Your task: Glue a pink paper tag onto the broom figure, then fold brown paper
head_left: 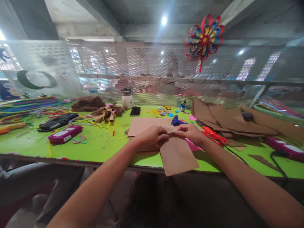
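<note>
Brown sheet [177, 155] under both hands: matt kraft paper, smooth, uncoated, overhanging the table's near edge. Table [104, 145]: smooth green top with a slight sheen. Stacked brown sheets [220, 118] toward the right edge: same matt paper, creased. Scissors [213, 134] beside them: glossy red plastic handles. Glue gun [175, 120] behind the hands: shiny blue plastic. Magenta box [65, 134] near the left edge: glossy finish. Screen [142, 69] along the far edge: perforated metal, dull. Pinwheel [205, 39] on it: coloured paper strips.

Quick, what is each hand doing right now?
Left hand: closed, pinching the top edge of the brown paper sheet.
Right hand: closed, pinching the same edge beside it.
</note>
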Action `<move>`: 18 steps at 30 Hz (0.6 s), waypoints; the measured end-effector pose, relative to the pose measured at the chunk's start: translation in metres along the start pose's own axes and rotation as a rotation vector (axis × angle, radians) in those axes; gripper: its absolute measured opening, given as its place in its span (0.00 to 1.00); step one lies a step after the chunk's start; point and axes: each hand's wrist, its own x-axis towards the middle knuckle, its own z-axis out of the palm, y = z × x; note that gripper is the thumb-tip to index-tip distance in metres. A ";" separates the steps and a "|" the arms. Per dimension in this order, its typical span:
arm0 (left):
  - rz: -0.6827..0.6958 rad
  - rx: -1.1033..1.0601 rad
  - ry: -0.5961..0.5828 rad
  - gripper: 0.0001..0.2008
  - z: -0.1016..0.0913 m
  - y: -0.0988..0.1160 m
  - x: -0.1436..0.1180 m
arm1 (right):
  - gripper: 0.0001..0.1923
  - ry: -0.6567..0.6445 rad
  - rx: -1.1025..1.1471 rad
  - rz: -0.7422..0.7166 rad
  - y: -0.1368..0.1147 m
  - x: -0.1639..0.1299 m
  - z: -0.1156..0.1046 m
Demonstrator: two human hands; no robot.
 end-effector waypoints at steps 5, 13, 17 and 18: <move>-0.044 -0.041 -0.032 0.12 -0.001 -0.004 0.000 | 0.17 -0.041 0.025 0.010 0.002 0.001 -0.004; -0.055 -0.173 0.031 0.13 0.001 0.000 -0.001 | 0.17 -0.032 0.116 0.042 -0.002 0.000 -0.006; -0.101 -0.284 0.017 0.14 -0.004 -0.007 0.000 | 0.17 -0.010 0.124 0.056 -0.004 -0.002 -0.009; -0.102 -0.294 0.008 0.14 -0.005 -0.009 0.000 | 0.17 -0.018 0.123 0.056 -0.004 -0.003 -0.010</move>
